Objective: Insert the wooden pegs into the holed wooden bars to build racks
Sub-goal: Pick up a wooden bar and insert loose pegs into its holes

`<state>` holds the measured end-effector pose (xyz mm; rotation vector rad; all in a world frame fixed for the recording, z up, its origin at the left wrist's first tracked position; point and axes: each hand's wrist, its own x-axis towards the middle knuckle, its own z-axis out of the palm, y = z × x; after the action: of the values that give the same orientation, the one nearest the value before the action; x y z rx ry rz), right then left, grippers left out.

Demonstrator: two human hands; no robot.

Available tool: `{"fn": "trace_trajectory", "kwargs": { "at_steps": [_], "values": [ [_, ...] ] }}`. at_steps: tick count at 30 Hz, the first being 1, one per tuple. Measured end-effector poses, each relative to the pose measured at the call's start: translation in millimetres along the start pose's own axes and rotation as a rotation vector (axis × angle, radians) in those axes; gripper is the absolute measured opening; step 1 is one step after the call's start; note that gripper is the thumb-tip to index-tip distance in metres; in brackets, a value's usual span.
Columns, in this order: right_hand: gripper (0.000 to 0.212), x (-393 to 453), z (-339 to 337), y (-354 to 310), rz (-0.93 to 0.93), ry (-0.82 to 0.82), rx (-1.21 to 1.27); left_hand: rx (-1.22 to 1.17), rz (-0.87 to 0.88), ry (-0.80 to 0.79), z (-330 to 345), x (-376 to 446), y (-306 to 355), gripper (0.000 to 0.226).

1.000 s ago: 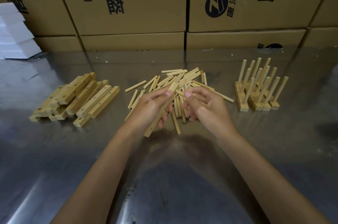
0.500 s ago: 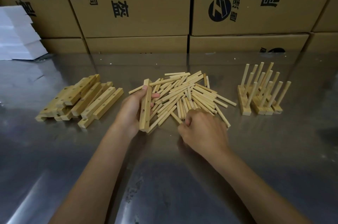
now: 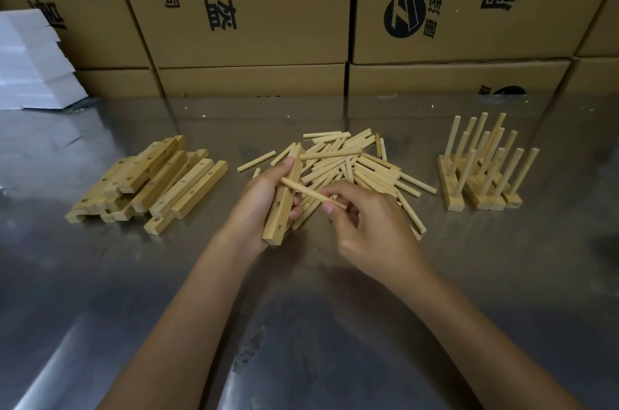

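Left hand (image 3: pixel 256 205) curled around a pale holed wooden bar (image 3: pixel 283 200), held lengthwise. Right hand (image 3: pixel 365 225) pinches a thin round wooden peg (image 3: pixel 310 192), its tip at the bar.

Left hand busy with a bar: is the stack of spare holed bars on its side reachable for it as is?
Probably not right now. The path to the spare bars looks open, nothing lying between, but the left hand grips a holed bar while the right hand brings a peg to it.

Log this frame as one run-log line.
step: peg insertion | left hand: grips holed bar | right hand: pinches peg, tip at bar | finished racks: right | spare bars: left
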<state>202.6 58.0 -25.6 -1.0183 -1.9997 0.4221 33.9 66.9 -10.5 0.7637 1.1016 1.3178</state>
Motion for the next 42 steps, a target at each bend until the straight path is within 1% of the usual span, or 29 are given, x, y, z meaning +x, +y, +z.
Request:
{"fn": "trace_trajectory", "kwargs": {
  "at_steps": [4, 6, 11, 15, 18, 22, 24, 30, 38, 40, 42],
  "values": [
    [0.017, 3, -3, 1, 0.002, 0.062, -0.001, -0.04, 0.0, -0.016, -2, 0, 3, 0.036],
    [0.017, 3, -4, 1, 0.005, 0.077, -0.005, -0.047, 0.004, -0.011, -4, 0, 4, 0.037],
    [0.018, 2, -3, 0, -0.016, 0.053, -0.032, -0.009, 0.044, 0.006, -1, 0, 4, 0.043],
    [0.019, -1, -2, -4, -0.084, 0.03, -0.153, 0.12, 0.092, 0.0, 3, -2, 2, 0.039],
    [0.011, -3, -4, -5, -0.143, -0.043, -0.268, 0.291, 0.141, -0.062, 9, -6, -5, 0.032],
    [0.013, -2, -6, -1, -0.137, -0.047, -0.322, 0.479, 0.185, -0.071, 12, -8, -12, 0.026],
    [0.015, -2, -3, 2, -0.08, -0.051, -0.258, 0.526, 0.18, -0.055, 13, -7, -14, 0.023],
    [0.017, 0, 0, 5, 0.11, -0.081, 0.043, 0.517, 0.167, -0.063, 16, -6, -17, 0.021],
    [0.035, 0, 3, 3, 0.246, -0.107, 0.23, 0.565, 0.196, -0.047, 17, -5, -17, 0.019],
    [0.034, 1, 1, 4, 0.28, -0.132, 0.284, 0.551, 0.195, -0.04, 17, -3, -18, 0.022],
    [0.026, 4, 0, 6, 0.327, -0.173, 0.311, 0.518, 0.19, -0.01, 15, -2, -18, 0.021]
  ]
}}
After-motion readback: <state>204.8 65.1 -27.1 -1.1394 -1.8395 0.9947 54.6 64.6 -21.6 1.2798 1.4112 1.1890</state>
